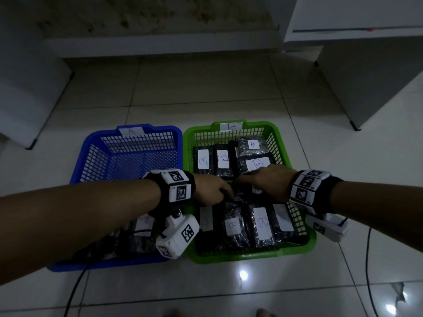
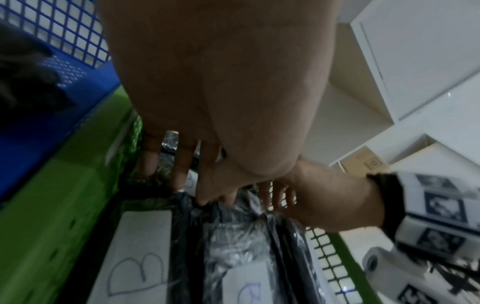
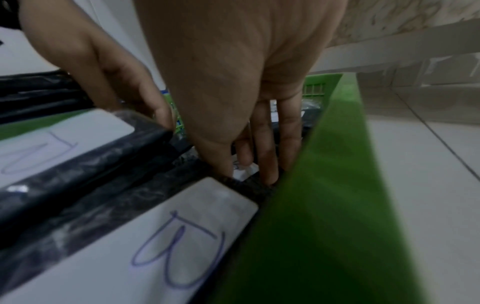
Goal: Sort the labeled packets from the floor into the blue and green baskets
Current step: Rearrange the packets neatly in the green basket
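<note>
On the tiled floor (image 1: 206, 88) two baskets sit side by side, touching. Left is the blue basket (image 1: 91, 156) with a tag marked A, and right is the green basket (image 1: 283, 143) with a tag marked B. Black packets (image 1: 261, 225) with white B labels lie packed in the green basket, in a far row and a near row.

Both hands reach down into the middle of the green basket, between the two rows. The left hand (image 1: 210, 191) has its fingers (image 2: 182, 164) pointing down into the packets, touching the crinkly black wrap. The right hand (image 1: 270, 184) does the same beside it, with its fingers (image 3: 267, 148) pushed down near the green wall. I cannot tell if either grip has hold of a packet, because the fingertips are hidden among the packets.

Some dark packets lie in the near part of the blue basket, but the left arm (image 1: 80, 213) covers most of them, and their labels are too blurry to read. White cabinets (image 1: 366, 65) stand at the right, well apart from the baskets. Black cables (image 1: 368, 259) run along the floor near the person.
</note>
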